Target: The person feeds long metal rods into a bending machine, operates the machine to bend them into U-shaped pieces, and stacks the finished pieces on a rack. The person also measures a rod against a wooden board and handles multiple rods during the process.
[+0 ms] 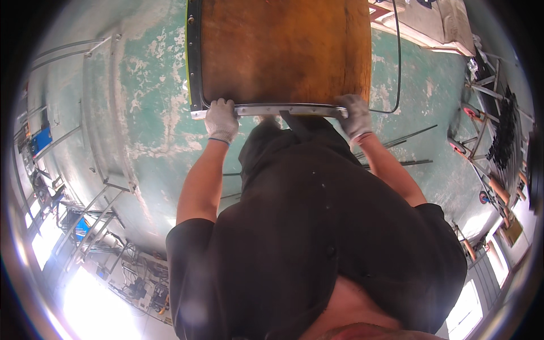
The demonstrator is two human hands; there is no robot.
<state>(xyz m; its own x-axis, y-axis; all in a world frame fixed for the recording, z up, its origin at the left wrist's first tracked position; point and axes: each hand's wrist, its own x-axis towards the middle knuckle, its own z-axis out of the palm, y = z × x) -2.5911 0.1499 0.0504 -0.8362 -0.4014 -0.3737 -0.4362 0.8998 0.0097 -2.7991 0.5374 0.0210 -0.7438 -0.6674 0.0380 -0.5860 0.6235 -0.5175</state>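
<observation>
A thin black frame (399, 62) with rounded corners lies over the brown tabletop (283, 51). Its near side runs along the table's front edge, and its right side sticks out past the table. My left hand (222, 120), in a whitish knit glove, is closed at the near left corner, fingers curled over the frame and the metal edge strip (266, 110). Towards the right end of that strip, my gloved right hand (355, 116) is closed around the frame's near side. The fingertips of both hands are partly hidden.
Thin dark rods (399, 140) lie on the worn green floor (153, 113) to the right of my body. At the far right stands a rack (481, 124) with dark strips and red wheels. Metal stands (96, 215) are on the left. A pale covered stack (430, 25) sits beyond the table.
</observation>
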